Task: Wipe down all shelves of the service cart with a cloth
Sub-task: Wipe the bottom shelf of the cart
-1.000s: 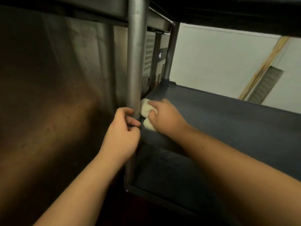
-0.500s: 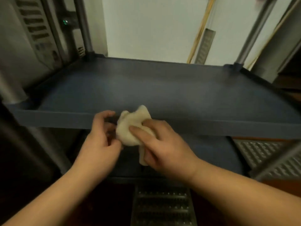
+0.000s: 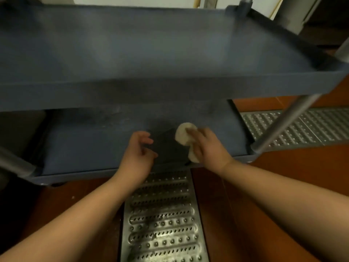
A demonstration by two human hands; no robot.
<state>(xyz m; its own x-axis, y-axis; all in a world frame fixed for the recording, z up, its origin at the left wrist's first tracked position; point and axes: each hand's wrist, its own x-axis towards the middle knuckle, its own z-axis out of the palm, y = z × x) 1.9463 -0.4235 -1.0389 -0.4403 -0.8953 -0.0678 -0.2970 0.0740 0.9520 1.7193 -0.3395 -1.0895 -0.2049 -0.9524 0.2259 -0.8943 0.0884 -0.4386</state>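
The service cart has dark blue shelves. Its middle shelf (image 3: 151, 53) fills the upper frame, and the bottom shelf (image 3: 85, 148) lies below it near the floor. My right hand (image 3: 205, 146) grips a white cloth (image 3: 184, 135) and holds it over the bottom shelf, right of centre. My left hand (image 3: 137, 154) hovers beside it above the same shelf, fingers loosely curled and holding nothing. The hands are blurred by motion.
Grey metal cart posts stand at the front right (image 3: 283, 121), front left (image 3: 15, 163) and back right (image 3: 244, 4). Perforated metal drain grates (image 3: 162, 220) run through the orange-brown floor (image 3: 283, 176) under and right of the cart.
My view dropped from the middle shelf to the bottom one. My right hand carried the cloth down from the middle shelf's front edge to the bottom shelf. My left hand let go of the cloth.
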